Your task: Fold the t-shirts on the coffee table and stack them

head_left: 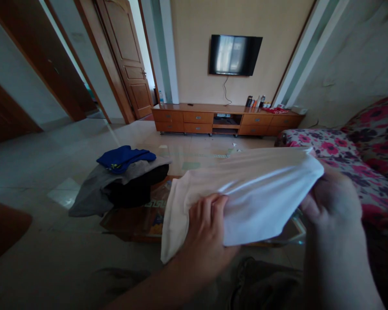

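A white cloth garment (255,185), partly folded, is stretched between my two hands above the glass table. My left hand (210,224) grips its near edge around the middle, fingers curled on top and thumb beneath. At the garment's right end, my right hand (326,193) is closed on the cloth, its fingers partly hidden and blurred. The garment's left end spreads loose past my left hand. To the left lies a pile of clothes: a folded blue garment (126,158) on top of a grey one (90,189), with a black one (132,189) beside and under them.
The glass-topped table (181,232) has a wooden shelf below. A flowered sofa (330,148) stands at the right. Against the far wall is a low wooden cabinet (197,117) with bottles, and a television (235,55) hangs above it. A wooden door (126,56) is at the back left.
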Motion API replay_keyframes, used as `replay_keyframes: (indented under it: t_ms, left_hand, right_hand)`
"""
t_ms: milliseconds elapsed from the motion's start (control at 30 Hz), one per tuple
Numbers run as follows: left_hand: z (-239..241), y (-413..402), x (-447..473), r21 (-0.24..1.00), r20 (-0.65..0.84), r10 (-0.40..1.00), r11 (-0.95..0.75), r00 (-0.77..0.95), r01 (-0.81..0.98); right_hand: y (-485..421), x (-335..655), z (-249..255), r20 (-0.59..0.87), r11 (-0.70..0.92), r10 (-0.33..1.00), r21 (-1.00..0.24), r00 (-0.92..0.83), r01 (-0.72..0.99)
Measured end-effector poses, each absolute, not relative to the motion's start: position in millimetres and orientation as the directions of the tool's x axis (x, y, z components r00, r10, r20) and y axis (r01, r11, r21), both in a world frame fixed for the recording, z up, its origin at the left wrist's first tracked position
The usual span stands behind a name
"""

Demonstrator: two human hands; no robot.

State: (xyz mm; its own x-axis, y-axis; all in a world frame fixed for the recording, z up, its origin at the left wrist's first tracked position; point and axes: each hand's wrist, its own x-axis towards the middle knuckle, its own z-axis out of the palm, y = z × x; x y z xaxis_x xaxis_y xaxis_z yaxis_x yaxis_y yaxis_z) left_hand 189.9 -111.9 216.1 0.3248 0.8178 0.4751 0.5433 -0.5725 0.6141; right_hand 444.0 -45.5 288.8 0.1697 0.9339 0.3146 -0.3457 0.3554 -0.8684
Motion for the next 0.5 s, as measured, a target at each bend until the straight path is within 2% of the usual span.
replay_keyframes:
  t_ms: [67, 133, 200, 267, 300, 367, 433, 500]
  left_hand:
    - [215, -103, 182, 0.684, 0.428, 0.854, -0.52, 0.297, 0.511]
    - [220, -92, 169, 0.812, 0.329, 0.899, -0.425, 0.289, 0.399]
    - [224, -79, 157, 0.95, 0.202, 0.957, -0.244, 0.21, 0.196]
    - [226, -65, 149, 0.995, 0.022, 0.991, -0.009, 0.131, -0.095]
    - [226, -59, 146, 0.964, -0.081, 0.988, 0.111, 0.129, -0.241]
    - [225, -47, 143, 0.827, -0.257, 0.94, 0.334, 0.224, -0.453]
    - [225, -40, 142, 0.674, -0.341, 0.851, 0.517, 0.399, -0.528]
    - [225, -37, 142, 0.573, -0.332, 0.76, 0.633, 0.558, -0.521]
  right_hand:
    - [-45, 431, 290, 0.236, 0.276, 0.961, -0.868, 0.148, -0.413]
    - [-40, 422, 287, 0.254, 0.321, 0.945, -0.844, 0.207, -0.43]
    - [-35, 415, 282, 0.342, 0.407, 0.911, -0.828, 0.23, -0.386]
    - [-33, 409, 275, 0.397, 0.413, 0.911, -0.863, 0.116, -0.29]
    - [-33, 406, 271, 0.399, 0.395, 0.916, -0.893, 0.026, -0.216]
    - [-37, 399, 265, 0.373, 0.375, 0.914, -0.927, -0.161, -0.017]
    - [-44, 393, 261, 0.347, 0.414, 0.888, -0.889, -0.302, 0.197]
    - [-51, 387, 257, 0.304, 0.467, 0.857, -0.801, -0.417, 0.375]
